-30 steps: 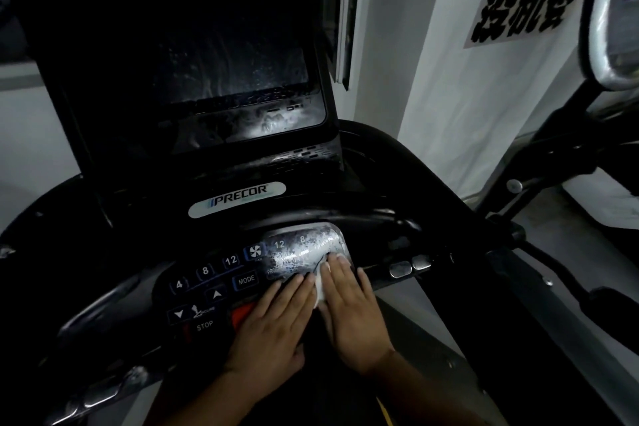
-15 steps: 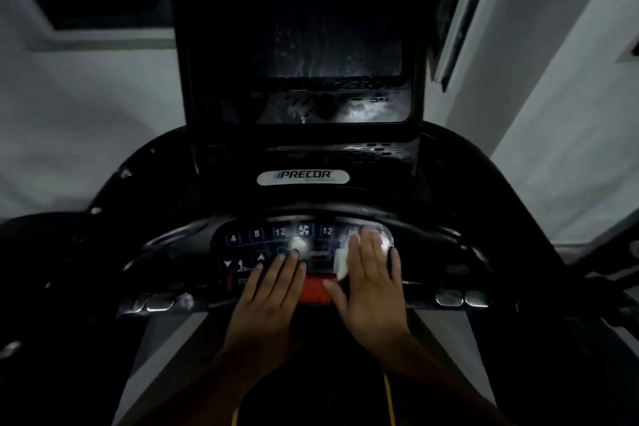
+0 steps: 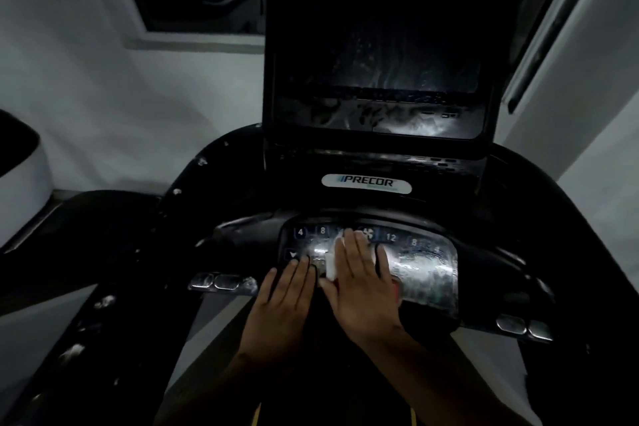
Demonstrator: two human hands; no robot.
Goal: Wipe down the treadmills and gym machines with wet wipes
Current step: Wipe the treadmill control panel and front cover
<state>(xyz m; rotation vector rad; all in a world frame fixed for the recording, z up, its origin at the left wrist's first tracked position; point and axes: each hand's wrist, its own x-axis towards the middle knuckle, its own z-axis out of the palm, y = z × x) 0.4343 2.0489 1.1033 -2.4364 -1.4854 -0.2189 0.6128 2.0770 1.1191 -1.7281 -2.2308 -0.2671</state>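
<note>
A person's right hand (image 3: 359,287) is lying flat, fingers straight and close together, and is pressing a white wet wipe (image 3: 331,264) onto the keypad (image 3: 428,273) of a black treadmill (image 3: 525,190). The wipe is showing only as a strip along the thumb side of that hand and as a small corner past its fingertips. The left hand (image 3: 287,304) is resting beside it, palm down and fingers straight, holding nothing, its fingertips touching the keypad's lower corner.

To the right of the right hand the keypad is gleaming wet all the way to its rounded rim, with the numbers 12 and 8 showing just beyond the fingers. Past the left hand's fingertips the buttons marked 4 and 8 are sitting near the keypad's far edge. A pair of silver pads (image 3: 221,282) is shining on the bar just left of the left hand, and another pair (image 3: 522,325) is sitting well to the right of the right hand. Beyond both hands a PRECOR badge (image 3: 366,183) is showing under a dark, streaked screen (image 3: 397,79). A pale wall (image 3: 138,114) is standing far to the left.
</note>
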